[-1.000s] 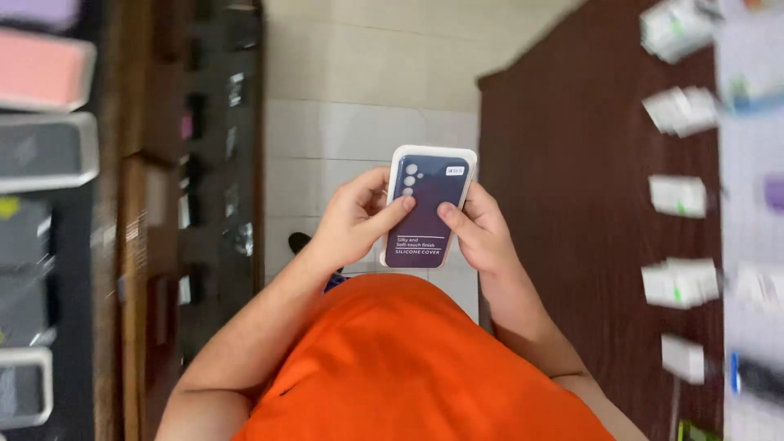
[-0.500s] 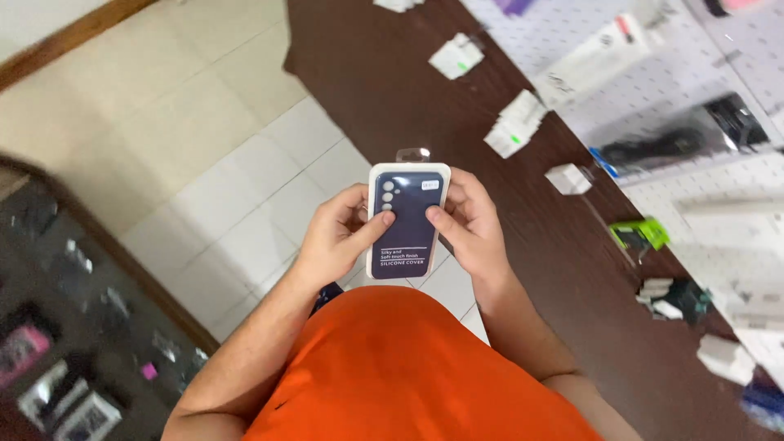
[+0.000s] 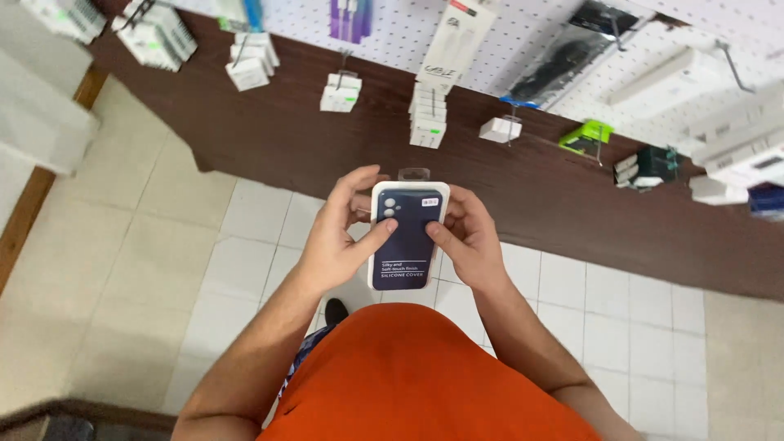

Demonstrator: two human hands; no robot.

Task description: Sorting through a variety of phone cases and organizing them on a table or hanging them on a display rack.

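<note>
Packaged dark-blue phone case (image 3: 406, 237) is being gripped along both edges by the left hand (image 3: 341, 238) and right hand (image 3: 465, 237), thumbs pressing its front, apparently mid-inspection above white floor tiles (image 3: 245, 237).

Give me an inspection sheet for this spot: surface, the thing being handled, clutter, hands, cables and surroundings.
Surface: pale tiled floor below; no worktable in view.
Job's things: dark blue phone case in a white pack, upright, front towards the camera.
Clutter: nothing seen on the floor.
Grippers: left hand grips the pack's left edge, thumb on its front; right hand grips the right edge, thumb on its front.
Cables: no loose ones seen; a long white hanging pack may hold one.
Surroundings: white pegboard with hanging packs, dark brown panel under it, small white boxes on hooks, orange shirt below.
</note>
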